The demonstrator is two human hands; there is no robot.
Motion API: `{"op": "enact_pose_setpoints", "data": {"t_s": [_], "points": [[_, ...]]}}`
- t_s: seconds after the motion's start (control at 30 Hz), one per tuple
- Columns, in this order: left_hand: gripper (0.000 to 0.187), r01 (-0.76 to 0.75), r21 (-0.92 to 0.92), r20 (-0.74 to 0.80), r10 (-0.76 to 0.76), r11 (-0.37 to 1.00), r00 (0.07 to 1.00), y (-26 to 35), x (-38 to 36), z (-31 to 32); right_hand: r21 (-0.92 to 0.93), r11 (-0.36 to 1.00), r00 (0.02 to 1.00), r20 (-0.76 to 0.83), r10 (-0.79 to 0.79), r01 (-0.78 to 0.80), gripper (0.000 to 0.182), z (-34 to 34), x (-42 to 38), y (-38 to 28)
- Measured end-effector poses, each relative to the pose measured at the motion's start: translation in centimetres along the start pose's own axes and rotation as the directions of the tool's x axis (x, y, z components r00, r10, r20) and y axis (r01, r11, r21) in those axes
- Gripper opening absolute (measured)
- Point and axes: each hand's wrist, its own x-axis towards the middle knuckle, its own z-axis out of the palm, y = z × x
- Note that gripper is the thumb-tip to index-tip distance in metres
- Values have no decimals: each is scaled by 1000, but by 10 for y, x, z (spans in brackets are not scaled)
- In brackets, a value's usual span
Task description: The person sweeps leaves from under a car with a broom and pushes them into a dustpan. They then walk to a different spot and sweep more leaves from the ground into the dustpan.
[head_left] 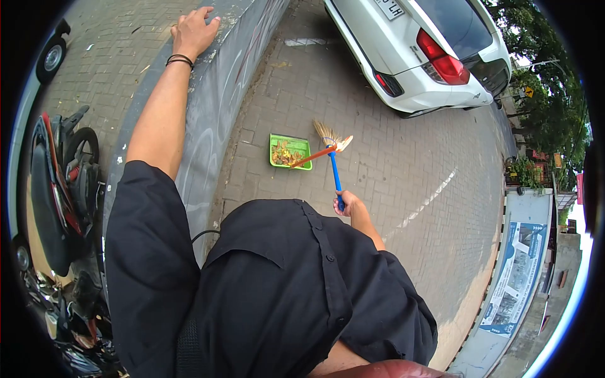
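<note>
Block paving (403, 157) is supporting a green dustpan (296, 142); right hand (350, 205) is gripping a straw broom (334, 170), unclenched left hand (194, 33) extending over a painted wall (217, 94).

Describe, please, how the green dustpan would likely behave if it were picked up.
The green dustpan would probably feel light, as it looks like plastic holding just loose leaves. Those could spill if it tilts, since they lie uncovered. Its straight orange handle is probably stiff.

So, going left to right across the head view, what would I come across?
Red-and-black motorcycle, left hand, green dustpan scoop, right hand gripping a blue broom handle, large red taillight, blue-and-white banner.
</note>
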Motion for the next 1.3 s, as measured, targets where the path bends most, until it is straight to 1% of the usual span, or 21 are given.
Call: {"op": "enact_pose_setpoints", "data": {"t_s": [0.1, 0.2, 0.3, 0.4, 0.5, 0.6, 0.67, 0.7, 0.73, 0.77, 0.83, 0.87, 0.93, 0.97, 1.0, 1.07, 1.13, 1.17, 1.23, 1.27, 1.3], "points": [[39, -35, -22, 21, 36, 999, 999, 2, -1, -1, 61, 998, 1000, -7, -12, 12, 28, 7, 1, -2], [39, -59, -18, 35, 60, 998, 998, 6, -2, -2, 94, 995, 999, -2, -32, 32, 31, 9, 27, -1], [38, -85, -2, 44, 85, 996, 995, 8, -5, -3, 40, 999, 998, 53, 19, -21, 35, 6, 35, -4], [38, -91, -19, 59, 92, 996, 994, 5, -5, 0, 134, 990, 994, 105, 23, -37, 38, -3, 40, -15], [36, -106, -29, 58, 108, 994, 993, 12, -10, -3, 174, 981, 984, 170, 56, -86, 39, -19, 49, -41], [33, -120, -24, 70, 121, 993, 990, 26, -15, -9, 186, 980, 992, 114, 52, -73, 37, -29, 46, -80], [31, -148, 1, 80, 148, 989, 986, 35, -19, -15, 112, 991, 995, 74, 71, -79, 35, -53, 69, -107], [31, -170, 55, 86, 165, 984, 982, 40, -20, -17, 86, 992, 995, 63, 83, -88, 34, -58, 79, -115], [30, -191, 110, 88, 182, 975, 979, 43, -22, -18, -23, 995, 995, -16, -101, 101, 30, -57, 71, -121], [30, -203, 168, 81, 192, 965, 978, 50, -23, -19, -99, 982, 985, -33, -167, 163, 29, -56, 62, -129], [29, -176, 313, 116, 146, 933, 982, 72, -22, -20, -265, 921, 949, -53, -311, 287, 28, -64, 45, -148], [29, -170, 383, 135, 127, 908, 983, 83, -17, -19, -308, 903, 938, -82, -338, 298, 28, -69, 33, -161], [31, -9, 288, 133, -30, 958, 991, 105, -1, -4, -336, 881, 917, -102, -386, 334, 28, -55, 14, -195], [31, 74, 235, 146, -111, 969, 983, 111, 13, 11, -339, 873, 908, -103, -406, 352, 28, -50, 7, -215], [36, 70, 199, 178, -106, 978, 978, 112, 37, 23, -354, 863, 900, -113, -421, 360, 29, -47, 3, -234], [45, -172, 317, 227, 102, 933, 969, 107, 98, 48, -342, 861, 898, -91, -430, 377, 29, -38, 7, -280], [53, -278, 445, 295, 154, 851, 943, 95, 174, 83, -375, 847, 895, -88, -436, 376, 30, -19, 13, -337], [58, -324, 390, 296, 216, 862, 931, 77, 215, 107, -409, 835, 893, -94, -440, 369, 31, -7, 13, -370], [61, -318, 242, 254, 256, 917, 933, 51, 298, 163, -438, 832, 902, -96, -421, 341, 31, 17, 24, -424], [67, -171, 91, 341, 131, 981, 931, 36, 329, 185, -434, 838, 909, -91, -407, 332, 31, 29, 35, -452], [68, -211, 90, 325, 172, 973, 930, 41, 355, 210, -432, 841, 913, -88, -399, 326, 31, 39, 46, -485]]}}
